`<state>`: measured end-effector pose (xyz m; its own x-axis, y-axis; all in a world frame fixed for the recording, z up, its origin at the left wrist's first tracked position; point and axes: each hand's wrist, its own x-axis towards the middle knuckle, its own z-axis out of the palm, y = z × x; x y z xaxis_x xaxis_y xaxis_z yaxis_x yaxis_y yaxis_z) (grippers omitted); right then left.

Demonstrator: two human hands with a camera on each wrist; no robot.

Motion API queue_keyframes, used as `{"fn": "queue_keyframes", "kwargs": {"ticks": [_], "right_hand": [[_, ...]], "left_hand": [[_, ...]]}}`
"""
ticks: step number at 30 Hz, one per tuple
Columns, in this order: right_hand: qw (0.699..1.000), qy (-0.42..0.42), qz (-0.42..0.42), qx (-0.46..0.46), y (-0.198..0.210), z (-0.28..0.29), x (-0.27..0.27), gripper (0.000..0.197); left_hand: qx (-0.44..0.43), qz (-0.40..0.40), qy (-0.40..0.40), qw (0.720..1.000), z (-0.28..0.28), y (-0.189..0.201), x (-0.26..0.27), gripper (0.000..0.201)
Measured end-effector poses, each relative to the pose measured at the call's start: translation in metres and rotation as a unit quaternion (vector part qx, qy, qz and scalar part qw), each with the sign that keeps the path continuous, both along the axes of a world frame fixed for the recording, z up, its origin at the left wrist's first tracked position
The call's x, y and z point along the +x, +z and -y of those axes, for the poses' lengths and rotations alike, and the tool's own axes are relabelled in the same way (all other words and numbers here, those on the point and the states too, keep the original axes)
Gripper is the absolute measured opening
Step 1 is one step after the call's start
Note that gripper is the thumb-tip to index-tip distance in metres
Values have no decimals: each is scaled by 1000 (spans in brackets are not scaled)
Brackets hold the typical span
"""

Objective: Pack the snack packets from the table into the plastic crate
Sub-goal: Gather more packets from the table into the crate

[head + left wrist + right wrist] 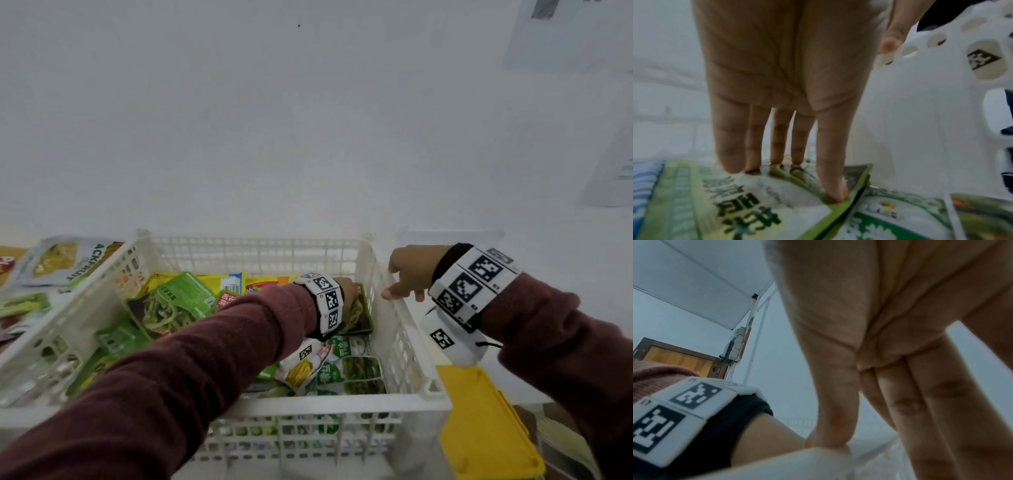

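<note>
The left hand (777,73) presses with straight fingers on a green snack packet (748,199) at the crate's (404,329) right wall. The right hand (409,274), relaxed, steadies the rim. Packets seem light, soft, slippery; best pinched at sealed edges.

- Yellow plastic lid (486,431), flat, just right of the crate.
- Papers (613,171) fixed to the white wall (274,120).
- Wooden-framed doorway (678,358), background.
</note>
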<state>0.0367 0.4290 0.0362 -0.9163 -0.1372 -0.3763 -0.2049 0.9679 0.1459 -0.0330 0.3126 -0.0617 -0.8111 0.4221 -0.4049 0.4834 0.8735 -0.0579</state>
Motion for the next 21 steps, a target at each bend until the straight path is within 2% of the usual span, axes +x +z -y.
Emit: {"fn": "queue_keyframes", "kwargs": {"ticks": [2, 6, 9, 12, 15, 18, 21], "right_hand": [[1000, -3, 9, 0, 1, 1, -3, 61], [999, 8, 29, 39, 17, 9, -3, 64], [998, 49, -32, 24, 40, 27, -1, 59], [991, 102, -79, -27, 49, 58, -8, 57], [986, 140, -14, -84, 29, 101, -24, 56], [979, 179, 48, -87, -3, 143, -28, 58], [975, 209, 51, -46, -32, 175, -24, 67]], "left_hand": [[12, -1, 12, 1000, 2, 7, 3, 50], [153, -28, 43, 987, 28, 46, 5, 50], [212, -33, 84, 973, 74, 86, 11, 45], [155, -14, 135, 979, 129, 97, 11, 37], [21, 36, 172, 984, 173, 85, 11, 38], [-75, -2, 191, 979, 201, 69, 14, 50], [-83, -20, 235, 968, 233, 45, 6, 68]]}}
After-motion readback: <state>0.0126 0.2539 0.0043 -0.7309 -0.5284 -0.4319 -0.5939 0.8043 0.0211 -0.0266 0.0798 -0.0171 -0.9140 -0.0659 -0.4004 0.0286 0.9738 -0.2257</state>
